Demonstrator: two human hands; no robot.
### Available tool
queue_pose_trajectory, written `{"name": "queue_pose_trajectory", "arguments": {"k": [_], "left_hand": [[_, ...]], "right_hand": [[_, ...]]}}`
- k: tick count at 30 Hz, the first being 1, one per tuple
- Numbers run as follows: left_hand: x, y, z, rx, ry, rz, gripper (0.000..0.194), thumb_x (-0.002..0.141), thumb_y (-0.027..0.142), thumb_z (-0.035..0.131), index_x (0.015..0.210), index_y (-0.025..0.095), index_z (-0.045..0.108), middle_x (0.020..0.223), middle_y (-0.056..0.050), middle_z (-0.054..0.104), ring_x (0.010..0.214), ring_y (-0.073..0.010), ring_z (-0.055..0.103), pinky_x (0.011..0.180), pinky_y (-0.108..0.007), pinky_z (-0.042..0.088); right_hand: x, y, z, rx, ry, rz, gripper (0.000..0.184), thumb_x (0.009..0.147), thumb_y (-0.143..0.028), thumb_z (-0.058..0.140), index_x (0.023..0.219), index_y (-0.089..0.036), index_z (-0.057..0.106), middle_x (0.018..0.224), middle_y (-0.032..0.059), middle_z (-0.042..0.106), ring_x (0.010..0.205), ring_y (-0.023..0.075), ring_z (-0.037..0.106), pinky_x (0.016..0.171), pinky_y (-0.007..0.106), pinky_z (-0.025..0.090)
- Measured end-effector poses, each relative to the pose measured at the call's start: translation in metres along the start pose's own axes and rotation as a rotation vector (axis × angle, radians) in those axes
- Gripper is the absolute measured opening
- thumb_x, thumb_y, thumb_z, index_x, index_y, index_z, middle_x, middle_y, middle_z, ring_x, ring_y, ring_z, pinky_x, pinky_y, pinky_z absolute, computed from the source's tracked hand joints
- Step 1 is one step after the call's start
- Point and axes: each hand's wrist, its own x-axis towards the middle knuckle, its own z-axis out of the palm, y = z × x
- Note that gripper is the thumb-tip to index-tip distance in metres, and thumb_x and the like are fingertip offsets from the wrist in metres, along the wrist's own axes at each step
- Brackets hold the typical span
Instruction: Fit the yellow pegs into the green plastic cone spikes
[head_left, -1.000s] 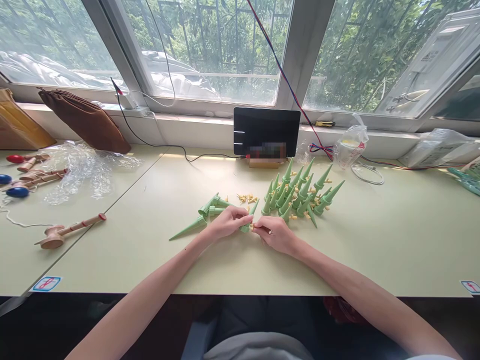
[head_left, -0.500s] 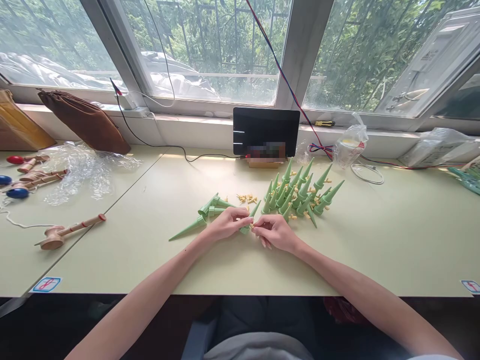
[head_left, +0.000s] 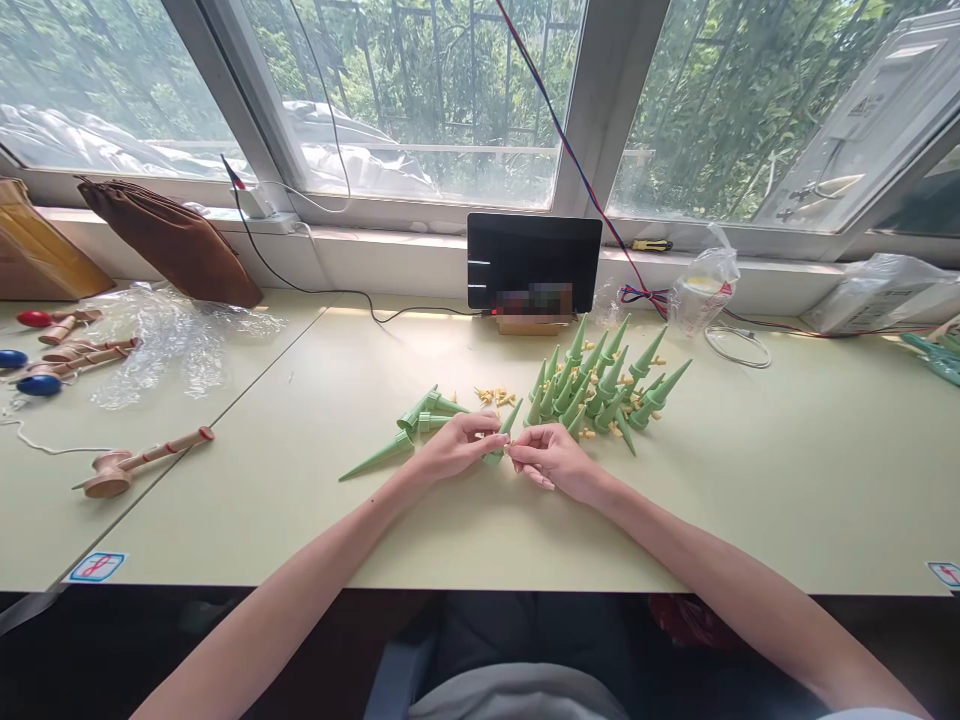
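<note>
My right hand [head_left: 556, 462] pinches a small yellow plastic fitting [head_left: 511, 446], mostly hidden by my fingertips, against a green tapered plastic spike [head_left: 513, 414]. My left hand [head_left: 459, 446] grips that spike, tip up and tilted, over the pale table [head_left: 465, 545]. Loose green spikes [head_left: 375, 457] lie left; mostly upright ones [head_left: 609, 382] cluster right. Farther off are scattered yellow fittings [head_left: 495, 397], then a black flat screen [head_left: 534, 255].

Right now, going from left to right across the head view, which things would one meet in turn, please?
Front wooden toy → lying green cones → held green cone → large cluster of green cones → coiled white cable → plastic bag.
</note>
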Motion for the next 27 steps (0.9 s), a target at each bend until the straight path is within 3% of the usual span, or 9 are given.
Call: {"name": "queue_pose_trajectory", "arguments": {"k": [8, 15, 18, 27], "left_hand": [[0.002, -0.003, 0.0, -0.031, -0.002, -0.019, 0.042, 0.092, 0.049, 0.053, 0.08, 0.012, 0.068, 0.073, -0.004, 0.056, 0.067, -0.0141, 0.047, 0.058, -0.024, 0.038], [0.001, -0.006, 0.002, -0.104, 0.012, -0.087, 0.035, 0.091, 0.045, 0.056, 0.102, 0.014, 0.068, 0.086, -0.006, 0.064, 0.066, -0.0123, 0.05, 0.056, -0.022, 0.042], [0.001, -0.006, 0.001, -0.089, 0.004, -0.072, 0.032, 0.088, 0.043, 0.061, 0.1, 0.015, 0.069, 0.09, -0.007, 0.063, 0.073, -0.0138, 0.054, 0.06, -0.022, 0.045], [0.001, -0.008, 0.0, -0.042, -0.028, -0.085, 0.017, 0.083, 0.033, 0.064, 0.086, 0.016, 0.065, 0.08, -0.002, 0.059, 0.063, -0.0101, 0.053, 0.059, -0.021, 0.047]], "right_hand": [[0.001, -0.004, 0.003, -0.003, 0.077, -0.014, 0.03, 0.076, -0.041, 0.077, 0.071, -0.014, 0.063, 0.058, -0.001, 0.062, 0.037, 0.006, 0.046, 0.032, 0.018, 0.03], [-0.002, 0.0, 0.01, -0.261, 0.249, -0.139, 0.03, 0.083, -0.04, 0.068, 0.067, -0.018, 0.056, 0.052, -0.0042, 0.056, 0.033, 0.0086, 0.047, 0.034, 0.022, 0.034], [-0.004, 0.001, 0.011, -0.381, 0.271, -0.191, 0.028, 0.084, -0.038, 0.066, 0.066, -0.019, 0.056, 0.05, -0.004, 0.054, 0.034, 0.01, 0.049, 0.037, 0.023, 0.037], [-0.003, 0.004, 0.01, -0.66, 0.342, -0.334, 0.022, 0.08, -0.025, 0.062, 0.06, -0.017, 0.057, 0.054, -0.0006, 0.057, 0.046, 0.0098, 0.048, 0.044, 0.022, 0.036]]}}
